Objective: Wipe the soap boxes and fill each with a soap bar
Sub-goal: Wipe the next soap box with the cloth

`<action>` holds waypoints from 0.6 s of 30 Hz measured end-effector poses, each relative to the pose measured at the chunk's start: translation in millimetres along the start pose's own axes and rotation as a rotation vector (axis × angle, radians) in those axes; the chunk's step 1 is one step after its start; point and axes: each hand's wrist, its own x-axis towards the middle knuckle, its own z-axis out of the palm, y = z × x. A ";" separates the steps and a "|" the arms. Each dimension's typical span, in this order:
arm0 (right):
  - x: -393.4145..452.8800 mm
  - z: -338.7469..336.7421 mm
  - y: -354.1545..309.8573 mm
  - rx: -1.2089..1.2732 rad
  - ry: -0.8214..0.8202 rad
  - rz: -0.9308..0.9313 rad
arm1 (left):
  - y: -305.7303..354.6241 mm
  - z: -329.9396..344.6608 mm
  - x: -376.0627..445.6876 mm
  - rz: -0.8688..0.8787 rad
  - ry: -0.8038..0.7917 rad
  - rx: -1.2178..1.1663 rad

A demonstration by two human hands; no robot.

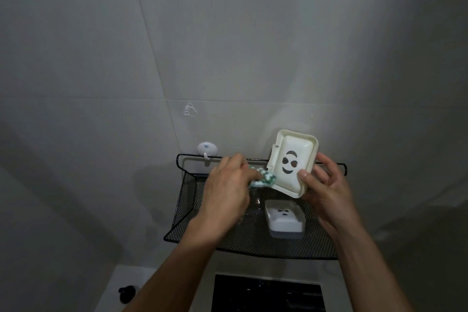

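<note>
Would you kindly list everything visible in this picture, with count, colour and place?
cream soap box: one, cream with cut-out face, held tilted above the shelf
white soap box: one, white, lying on the shelf
cloth: one, green and white, against the cream soap box's left edge
mesh shelf: one, black, on the wall
wall hook: one, white, above the shelf's left end
tiled wall: grey-white, behind
dark round object: one, bottom left, unclear
hands: left hand grips the cloth; right hand holds the cream soap box
</note>
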 end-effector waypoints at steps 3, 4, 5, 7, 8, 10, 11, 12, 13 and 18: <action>0.9 -8.3 -2.1 -0.060 0.022 -0.036 | -20.7 16.6 -3.3 -0.105 -0.001 0.034; 0.5 -9.3 -2.3 -0.087 0.023 -0.044 | -25.2 23.4 -5.2 -0.127 -0.041 0.053; 0.0 -9.0 -2.2 -0.121 0.022 -0.053 | -28.7 30.4 -8.1 -0.140 -0.092 0.067; -1.5 -6.9 -1.5 -0.213 -0.002 -0.089 | -33.1 43.3 -15.6 -0.152 -0.201 0.058; -1.8 -6.0 -0.8 -0.267 -0.028 -0.115 | -35.6 48.8 -19.4 -0.154 -0.256 0.038; -2.1 -6.0 0.6 -0.389 -0.086 -0.162 | -40.8 57.1 -24.3 -0.147 -0.382 0.009; -2.5 -6.3 0.6 -0.458 -0.106 -0.181 | -42.5 58.1 -24.7 -0.148 -0.441 0.000; -3.2 -5.8 0.0 -0.534 -0.120 -0.202 | -43.8 57.4 -23.4 -0.152 -0.482 -0.020; -4.3 -5.0 -1.1 -0.617 -0.129 -0.227 | -45.5 55.5 -21.8 -0.169 -0.486 -0.064; -11.0 2.3 -4.6 -0.886 -0.197 -0.326 | -50.1 21.9 -3.6 -0.280 -0.141 -0.473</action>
